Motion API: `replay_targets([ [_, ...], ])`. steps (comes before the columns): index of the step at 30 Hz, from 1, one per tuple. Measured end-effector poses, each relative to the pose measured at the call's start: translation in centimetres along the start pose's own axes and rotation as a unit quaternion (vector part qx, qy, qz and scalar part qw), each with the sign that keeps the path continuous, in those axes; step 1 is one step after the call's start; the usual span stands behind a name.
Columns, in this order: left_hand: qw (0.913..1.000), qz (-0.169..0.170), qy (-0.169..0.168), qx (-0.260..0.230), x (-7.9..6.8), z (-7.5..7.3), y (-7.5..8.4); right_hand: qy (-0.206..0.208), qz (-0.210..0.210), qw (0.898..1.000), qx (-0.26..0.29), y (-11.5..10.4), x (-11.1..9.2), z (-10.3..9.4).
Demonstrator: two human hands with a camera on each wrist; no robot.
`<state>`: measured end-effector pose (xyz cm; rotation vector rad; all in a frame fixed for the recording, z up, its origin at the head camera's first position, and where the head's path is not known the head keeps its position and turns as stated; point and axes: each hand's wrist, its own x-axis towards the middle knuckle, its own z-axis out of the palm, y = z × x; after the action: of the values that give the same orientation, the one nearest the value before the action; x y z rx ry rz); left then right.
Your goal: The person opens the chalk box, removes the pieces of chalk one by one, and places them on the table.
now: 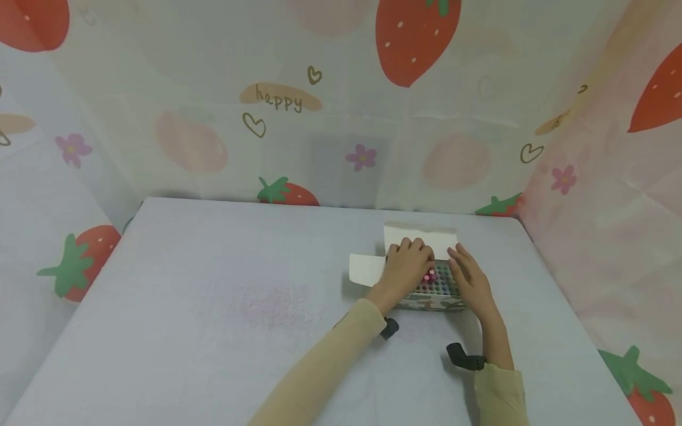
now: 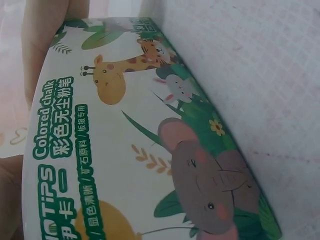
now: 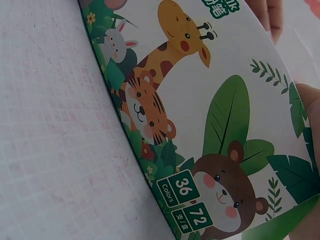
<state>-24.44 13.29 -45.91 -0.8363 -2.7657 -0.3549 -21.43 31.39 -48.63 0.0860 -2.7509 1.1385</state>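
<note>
An open box of coloured chalk (image 1: 433, 303) stands on the table, its printed animal side facing the wrist cameras. Inside, the round chalk ends sit in rows, and a small cluster of pink chalk sticks (image 1: 429, 276) stands out brightly. My left hand (image 1: 409, 263) reaches over the box's left part with fingers bent down, right beside the pink sticks. Its fingertips are hidden, so I cannot tell whether they pinch chalk. At the box's right edge, my right hand (image 1: 471, 281) has its fingers extended, thumb side toward the chalk. The box's printed front (image 2: 125, 130) fills much of the left wrist view.
A white lid flap (image 1: 421, 236) is folded back behind the box, and a side flap (image 1: 366, 270) sticks out left. The white table (image 1: 213, 331) carries faint pinkish smudges left of the box. Strawberry-print cloth (image 1: 330, 118) hangs behind and on both sides.
</note>
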Motion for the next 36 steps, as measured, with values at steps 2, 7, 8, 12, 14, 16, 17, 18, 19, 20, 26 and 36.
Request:
replay_targets([
  [2, 0.9997, -0.006, 0.014, -0.018, 0.0, -0.1, 0.0, 0.000, 0.001, 1.000, 0.002, 0.0, 0.0, 0.0],
  [7, 0.9982, -0.024, 0.034, -0.043, -0.4, -0.4, -0.1, -0.003, 0.008, 1.000, 0.002, 0.1, 0.0, -0.1],
  [8, 0.9980, -0.025, 0.038, -0.044, -0.5, -0.4, -0.1, -0.003, 0.009, 1.000, 0.000, 0.2, 0.0, -0.1],
  [12, 0.9964, -0.024, 0.063, -0.051, -0.9, -0.3, -0.2, -0.004, 0.009, 1.000, 0.004, 0.2, -0.1, -0.1],
  [14, 0.9956, -0.021, 0.075, -0.051, -1.0, -0.1, -0.2, -0.004, 0.006, 1.000, 0.007, 0.2, 0.0, -0.1],
  [16, 0.9943, -0.021, 0.086, -0.058, -1.0, 0.0, -0.3, -0.004, 0.006, 1.000, 0.011, 0.1, 0.0, -0.1],
  [17, 0.9932, -0.022, 0.093, -0.068, -1.0, 0.0, -0.3, -0.004, 0.005, 1.000, 0.013, 0.1, 0.0, -0.1],
  [18, 0.9919, -0.022, 0.099, -0.077, -1.0, -0.1, -0.4, -0.003, 0.004, 1.000, 0.013, 0.1, 0.0, -0.1],
  [19, 0.9896, -0.023, 0.108, -0.092, -1.0, -0.4, -0.4, -0.003, 0.005, 1.000, 0.013, 0.1, 0.0, -0.1],
  [20, 0.9871, -0.024, 0.116, -0.107, -1.0, -0.6, -0.5, -0.002, 0.005, 1.000, 0.013, 0.1, 0.0, -0.1],
  [26, 0.9738, -0.036, 0.137, -0.177, -1.7, -2.5, -1.4, 0.002, -0.002, 1.000, 0.006, 0.3, 0.0, -0.1],
  [36, 0.9633, -0.073, 0.120, -0.228, -3.7, -5.0, -3.8, -0.001, -0.006, 1.000, 0.008, 0.3, -0.1, -0.1],
])
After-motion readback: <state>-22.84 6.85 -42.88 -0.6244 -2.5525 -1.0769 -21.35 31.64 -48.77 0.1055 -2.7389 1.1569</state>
